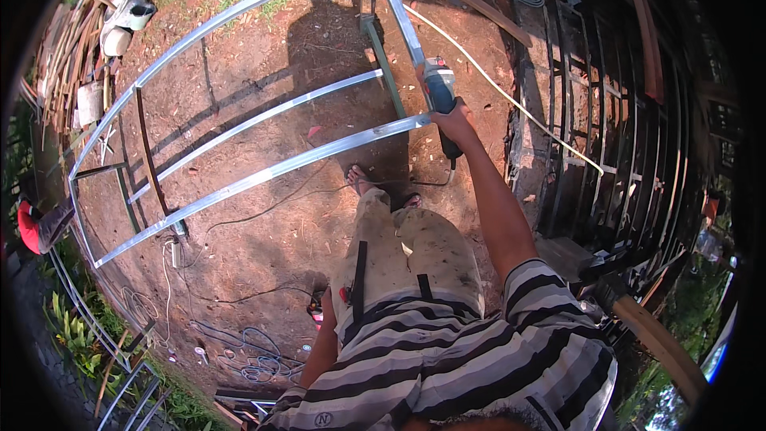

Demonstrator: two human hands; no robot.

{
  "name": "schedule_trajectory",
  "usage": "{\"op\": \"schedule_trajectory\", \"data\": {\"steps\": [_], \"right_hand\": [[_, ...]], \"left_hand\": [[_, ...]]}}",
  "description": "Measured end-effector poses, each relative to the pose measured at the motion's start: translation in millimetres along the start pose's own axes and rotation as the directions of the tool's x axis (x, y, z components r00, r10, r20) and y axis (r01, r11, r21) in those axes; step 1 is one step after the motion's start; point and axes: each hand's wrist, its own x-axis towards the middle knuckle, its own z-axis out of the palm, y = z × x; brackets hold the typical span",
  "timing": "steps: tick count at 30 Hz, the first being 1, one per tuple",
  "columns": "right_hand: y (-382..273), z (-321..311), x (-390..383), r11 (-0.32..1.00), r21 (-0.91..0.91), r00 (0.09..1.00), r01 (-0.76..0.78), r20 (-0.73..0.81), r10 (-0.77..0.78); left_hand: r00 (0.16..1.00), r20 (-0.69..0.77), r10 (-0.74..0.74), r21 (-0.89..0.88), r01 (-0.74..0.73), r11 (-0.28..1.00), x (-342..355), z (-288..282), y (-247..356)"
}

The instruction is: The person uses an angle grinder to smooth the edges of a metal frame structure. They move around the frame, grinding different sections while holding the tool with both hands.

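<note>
My right hand (455,122) is closed around the body of a blue-and-black angle grinder (440,89). Its metal head lies against the right side of a silver metal frame (397,9), close to where a long bar (299,161) meets that side. The grinder's disc is not plainly visible, and its cord drops from the lower end. My left hand (325,310) hangs low beside my left leg, its fingers mostly hidden. A small pink-and-black object (315,315) shows right by it; whether the hand holds it I cannot make out.
Dark supports (386,72) hold the frame above the dirt. A power strip (175,251), cords and a coiled hose (259,359) lie at lower left. Dark metal racks (590,96) stand at right, with a pale hose (495,84) beside them. Wood scraps (64,64) pile up far left.
</note>
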Motion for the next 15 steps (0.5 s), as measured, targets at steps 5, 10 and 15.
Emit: {"op": "schedule_trajectory", "data": {"steps": [5,10,15], "right_hand": [[36,18,29,0.992,0.123,1.0,-0.002,-0.013,0.003],[-9,9,11,1.0,0.001,1.0,0.021,0.017,-0.021],[-15,8,-3,1.0,-0.022,0.999,-0.006,-0.032,0.005]], "left_hand": [[0.963,-0.271,-0.002,0.297,0.086,0.951,31,-7,-20],[0.969,-0.245,0.011,0.365,0.081,0.927,36,1,-2],[0.921,-0.361,-0.147,-0.141,0.101,0.985,41,8,47]]}}
